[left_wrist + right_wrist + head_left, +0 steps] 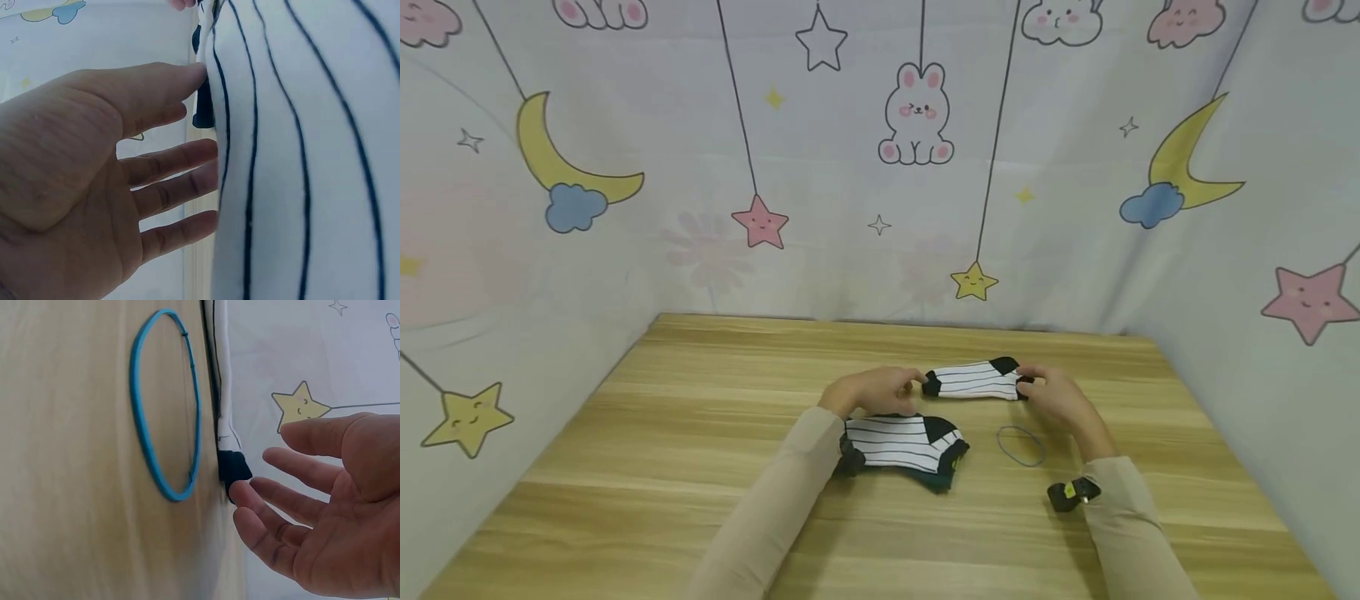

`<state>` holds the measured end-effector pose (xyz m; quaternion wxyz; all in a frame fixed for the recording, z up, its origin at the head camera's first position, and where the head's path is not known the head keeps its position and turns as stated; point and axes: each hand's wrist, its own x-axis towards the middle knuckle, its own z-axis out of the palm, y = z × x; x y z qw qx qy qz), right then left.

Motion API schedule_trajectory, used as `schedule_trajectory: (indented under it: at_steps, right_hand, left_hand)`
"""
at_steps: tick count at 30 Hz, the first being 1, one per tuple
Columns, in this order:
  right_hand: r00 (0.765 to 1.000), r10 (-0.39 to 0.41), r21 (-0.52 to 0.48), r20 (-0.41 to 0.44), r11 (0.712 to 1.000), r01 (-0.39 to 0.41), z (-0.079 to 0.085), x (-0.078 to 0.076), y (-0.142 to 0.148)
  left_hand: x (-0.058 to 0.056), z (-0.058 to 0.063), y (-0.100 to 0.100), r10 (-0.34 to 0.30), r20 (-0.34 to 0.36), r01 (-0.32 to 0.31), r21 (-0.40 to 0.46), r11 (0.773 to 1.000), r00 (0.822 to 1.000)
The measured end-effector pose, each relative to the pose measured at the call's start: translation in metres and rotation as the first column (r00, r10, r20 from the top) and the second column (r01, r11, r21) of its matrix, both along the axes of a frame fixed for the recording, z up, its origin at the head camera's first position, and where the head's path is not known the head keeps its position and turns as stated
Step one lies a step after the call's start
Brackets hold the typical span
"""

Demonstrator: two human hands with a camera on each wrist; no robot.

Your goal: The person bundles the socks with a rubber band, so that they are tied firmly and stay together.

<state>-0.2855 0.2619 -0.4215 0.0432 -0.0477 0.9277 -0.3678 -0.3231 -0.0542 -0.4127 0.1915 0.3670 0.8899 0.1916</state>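
Observation:
A white sock (973, 381) with thin dark stripes and black heel and ends lies flat towards the back of the table. At its left end, my left hand (880, 390) reaches a fingertip to the black part; in the left wrist view its fingers (169, 164) are spread and loosely extended. My right hand (1058, 398) is at the other end, and in the right wrist view its loosely bent fingers (284, 497) stand right by the black end (232, 467), thumb apart. Just below the left hand lies a stack of striped socks (895, 442), with dark green fabric beneath.
A blue elastic band (1021, 446) lies on the wooden table (715, 383) between the stack and the right forearm. A black strap device (1073, 493) sits at the right wrist. Patterned curtain walls (850, 250) stand behind the table and along both sides.

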Motion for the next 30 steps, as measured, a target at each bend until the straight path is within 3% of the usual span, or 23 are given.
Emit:
schedule_trajectory:
  at_steps: [9, 16, 22, 27, 30]
  right_hand:
    - [0.999, 0.036, 0.048, 0.02, 0.998, -0.037, -0.004, -0.002, 0.002]
    - [0.993, 0.119, -0.005, 0.007, 0.993, -0.119, -0.015, -0.01, 0.005]
    - [0.987, 0.145, -0.018, 0.07, 0.989, -0.144, -0.021, -0.011, 0.008]
    - [0.985, 0.17, 0.044, 0.014, 0.984, -0.17, -0.019, -0.009, 0.006]
    - [0.991, 0.134, 0.059, 0.002, 0.989, -0.134, -0.017, -0.007, 0.005]
  left_hand:
    - [-0.002, 0.001, 0.019, -0.028, -0.052, 0.023, -0.077, 0.997, 0.998]
    - [-0.001, -0.002, 0.027, -0.007, -0.076, -0.002, -0.116, 0.993, 0.997]
    - [0.001, -0.006, 0.029, -0.007, -0.084, -0.003, -0.121, 0.993, 0.996]
    - [0.003, -0.005, 0.03, -0.011, -0.096, -0.002, -0.13, 0.991, 0.995]
    - [0.004, -0.005, 0.029, -0.01, -0.095, -0.003, -0.134, 0.991, 0.995]
